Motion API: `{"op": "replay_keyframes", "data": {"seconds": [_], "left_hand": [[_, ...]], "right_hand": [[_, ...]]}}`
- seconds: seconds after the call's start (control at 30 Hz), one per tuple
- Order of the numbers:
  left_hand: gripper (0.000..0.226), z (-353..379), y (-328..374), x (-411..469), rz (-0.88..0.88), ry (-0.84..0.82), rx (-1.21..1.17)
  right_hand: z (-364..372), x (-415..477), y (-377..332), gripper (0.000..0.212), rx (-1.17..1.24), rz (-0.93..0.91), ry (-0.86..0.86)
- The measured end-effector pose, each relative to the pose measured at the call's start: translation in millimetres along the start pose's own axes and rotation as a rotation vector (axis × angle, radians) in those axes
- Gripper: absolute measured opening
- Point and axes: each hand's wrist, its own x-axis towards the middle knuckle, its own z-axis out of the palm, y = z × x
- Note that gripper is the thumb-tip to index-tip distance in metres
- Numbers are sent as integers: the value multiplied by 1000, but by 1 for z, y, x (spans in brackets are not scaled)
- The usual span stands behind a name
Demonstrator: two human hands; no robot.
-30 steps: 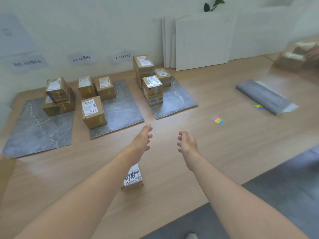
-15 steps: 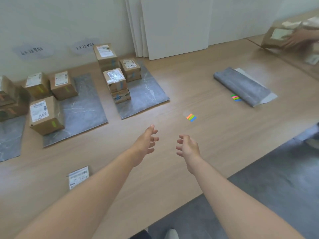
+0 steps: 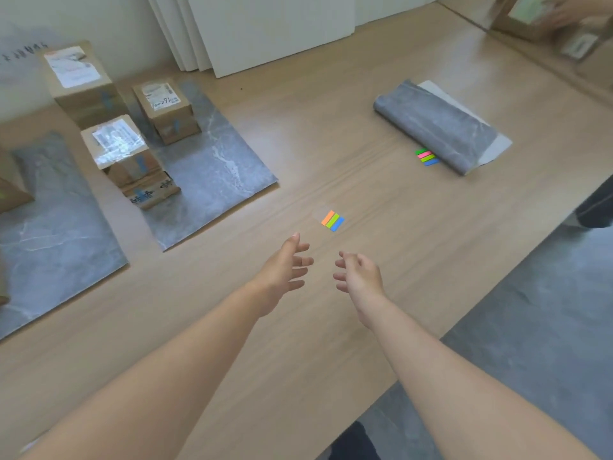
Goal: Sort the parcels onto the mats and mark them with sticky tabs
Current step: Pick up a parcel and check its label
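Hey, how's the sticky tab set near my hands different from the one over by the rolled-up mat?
The near tab set shows three strips, orange, green and blue; the far tab set shows four, including pink. The near one lies on open table; the far one lies beside the rolled mat. Both lie flat, untouched.

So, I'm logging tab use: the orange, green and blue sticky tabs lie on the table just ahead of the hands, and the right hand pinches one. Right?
Not quite. The head view shows the right hand open, pinching nothing, like the left hand. The orange, green and blue sticky tabs do lie on the table just ahead of the hands.
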Motion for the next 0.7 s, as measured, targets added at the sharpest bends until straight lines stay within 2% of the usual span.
{"op": "replay_keyframes", "data": {"seconds": [0.13,0.3,0.57,0.63,0.7], "left_hand": [[49,14,9,34,-33,21,-20],[51,23,17,69,-52,90,-99],[47,25,32,113,-53,190,-152],[47,24,36,121,-50,196,-161],[46,24,40,127,-50,206,-169]], "right_hand": [[-5,41,-1,13,-46,-54,-26],[-6,89,-9,15,-178,-107,-40],[-3,157,-20,19,-622,-382,-57],[0,170,-24,16,-700,-434,-78],[2,180,-28,22,-756,-455,-111]]}}
